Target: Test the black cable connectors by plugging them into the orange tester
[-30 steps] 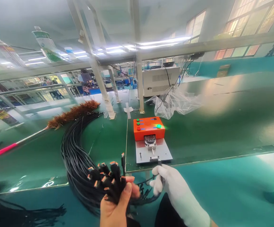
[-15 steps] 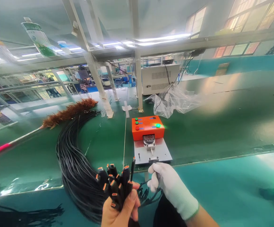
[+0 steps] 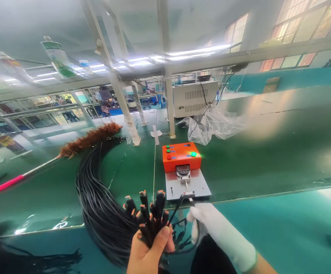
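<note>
My bare left hand is closed around a bunch of black cables, their connectors pointing up with orange at the tips. One separate cable leans from this hand toward the front of the test fixture. My right hand, in a white glove, pinches a black cable just in front of the fixture's metal plate; its fingertips are partly hidden. On that plate sits a small digital gauge, with an orange box behind it. A green light glows on the box.
A long bundle of black cables curves over the green bench edge on the left. Behind it lies a brown duster with a pink handle. Clear plastic wrap, a grey metal cabinet and rack posts stand farther back.
My right hand has drawn slightly down and away from the plate. The single cable at my left hand now tilts right, its tip near the fixture. The view has shifted a little.
</note>
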The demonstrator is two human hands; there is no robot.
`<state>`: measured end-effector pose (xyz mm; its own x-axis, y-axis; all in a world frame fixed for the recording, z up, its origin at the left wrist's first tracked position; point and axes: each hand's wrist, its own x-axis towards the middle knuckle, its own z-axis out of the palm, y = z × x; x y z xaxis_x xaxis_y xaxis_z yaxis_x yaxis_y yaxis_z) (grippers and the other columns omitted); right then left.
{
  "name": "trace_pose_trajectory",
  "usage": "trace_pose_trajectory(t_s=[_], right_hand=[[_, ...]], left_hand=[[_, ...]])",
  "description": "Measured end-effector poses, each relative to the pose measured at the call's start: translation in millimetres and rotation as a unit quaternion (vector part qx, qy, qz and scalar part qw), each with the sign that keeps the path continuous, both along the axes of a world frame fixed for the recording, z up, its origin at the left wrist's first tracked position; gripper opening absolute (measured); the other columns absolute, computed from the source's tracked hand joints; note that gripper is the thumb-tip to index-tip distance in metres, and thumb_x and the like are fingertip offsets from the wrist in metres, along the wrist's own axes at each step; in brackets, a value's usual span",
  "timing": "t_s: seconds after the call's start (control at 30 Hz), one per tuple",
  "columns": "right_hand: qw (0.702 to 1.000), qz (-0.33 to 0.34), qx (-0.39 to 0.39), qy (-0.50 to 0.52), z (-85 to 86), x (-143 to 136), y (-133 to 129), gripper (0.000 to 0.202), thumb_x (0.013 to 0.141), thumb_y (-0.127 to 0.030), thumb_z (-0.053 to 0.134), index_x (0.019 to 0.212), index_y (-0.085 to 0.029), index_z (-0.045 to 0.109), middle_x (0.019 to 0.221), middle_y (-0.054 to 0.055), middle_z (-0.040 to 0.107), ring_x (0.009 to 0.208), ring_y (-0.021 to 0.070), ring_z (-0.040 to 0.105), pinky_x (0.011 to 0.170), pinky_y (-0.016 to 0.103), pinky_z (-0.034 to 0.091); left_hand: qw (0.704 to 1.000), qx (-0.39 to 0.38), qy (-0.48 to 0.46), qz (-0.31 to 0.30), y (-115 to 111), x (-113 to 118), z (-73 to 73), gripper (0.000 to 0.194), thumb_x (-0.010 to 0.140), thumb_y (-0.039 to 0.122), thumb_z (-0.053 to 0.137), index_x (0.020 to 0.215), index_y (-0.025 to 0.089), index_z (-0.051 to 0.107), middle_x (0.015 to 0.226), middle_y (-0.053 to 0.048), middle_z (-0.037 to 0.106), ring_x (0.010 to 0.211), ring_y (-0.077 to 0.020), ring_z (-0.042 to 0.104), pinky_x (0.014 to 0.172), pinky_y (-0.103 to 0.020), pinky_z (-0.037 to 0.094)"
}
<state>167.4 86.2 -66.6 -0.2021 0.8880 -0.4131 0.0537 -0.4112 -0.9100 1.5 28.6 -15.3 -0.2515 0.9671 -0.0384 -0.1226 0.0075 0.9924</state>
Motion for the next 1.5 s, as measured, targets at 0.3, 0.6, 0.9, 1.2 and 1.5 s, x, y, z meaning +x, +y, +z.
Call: trace_pose_trajectory(t_s=[0.3, 0.6, 0.9, 1.2, 1.5], right_hand=[[0.977, -0.084, 0.193, -0.019, 55.7, 2.2, -34.8, 0.034, 0.079, -0.052, 0.056, 0.094, -0.024, 0.066, 0.088, 0.007, 0.070, 0.084, 0.0258, 0.062, 0.075, 0.034, 0.045], [0.985, -0.144, 0.088, 0.016, 25.2, -16.4, -20.2, 0.030, 0.084, -0.038, 0.051, 0.060, -0.020, 0.053, 0.048, 0.002, 0.063, 0.048, 0.0153, 0.055, 0.054, 0.027, 0.045], [0.993, -0.091, 0.068, -0.035, 27.1, -16.9, -4.8, 0.026, 0.079, -0.031, 0.050, 0.055, -0.021, 0.049, 0.038, -0.001, 0.060, 0.036, 0.0126, 0.052, 0.046, 0.025, 0.040], [0.992, -0.107, 0.051, 0.044, 21.0, -20.6, 3.6, 0.022, 0.076, -0.026, 0.050, 0.055, -0.019, 0.053, 0.037, -0.001, 0.059, 0.035, 0.0120, 0.052, 0.046, 0.025, 0.043], [0.995, -0.076, 0.035, 0.060, 21.6, -20.8, 6.0, 0.015, 0.076, -0.028, 0.046, 0.067, -0.018, 0.053, 0.039, -0.002, 0.058, 0.038, 0.0148, 0.057, 0.050, 0.027, 0.046]], left_hand=[[0.996, -0.035, -0.024, -0.080, 1.5, 3.8, -16.0, 0.033, 0.062, 0.045, 0.080, 0.069, 0.014, 0.074, 0.045, -0.001, 0.064, 0.045, -0.0145, 0.055, 0.048, -0.024, 0.043], [0.996, 0.011, -0.022, 0.081, -4.3, 7.7, -3.7, 0.025, 0.064, 0.042, 0.079, 0.071, 0.018, 0.075, 0.056, -0.001, 0.070, 0.051, -0.0156, 0.062, 0.057, -0.024, 0.049], [0.997, 0.035, -0.036, 0.053, -5.3, 10.8, -4.3, 0.019, 0.068, 0.038, 0.078, 0.076, 0.021, 0.074, 0.051, 0.002, 0.066, 0.037, -0.0075, 0.055, 0.045, -0.017, 0.044], [1.000, 0.013, -0.020, 0.016, -5.0, 8.2, -4.4, 0.025, 0.065, 0.045, 0.078, 0.077, 0.022, 0.078, 0.054, 0.000, 0.069, 0.040, -0.0098, 0.056, 0.047, -0.020, 0.044], [0.999, -0.041, 0.029, 0.008, 2.1, 1.5, -6.7, 0.040, 0.057, 0.049, 0.082, 0.081, 0.017, 0.078, 0.053, -0.005, 0.072, 0.046, -0.0177, 0.062, 0.051, -0.027, 0.048]])
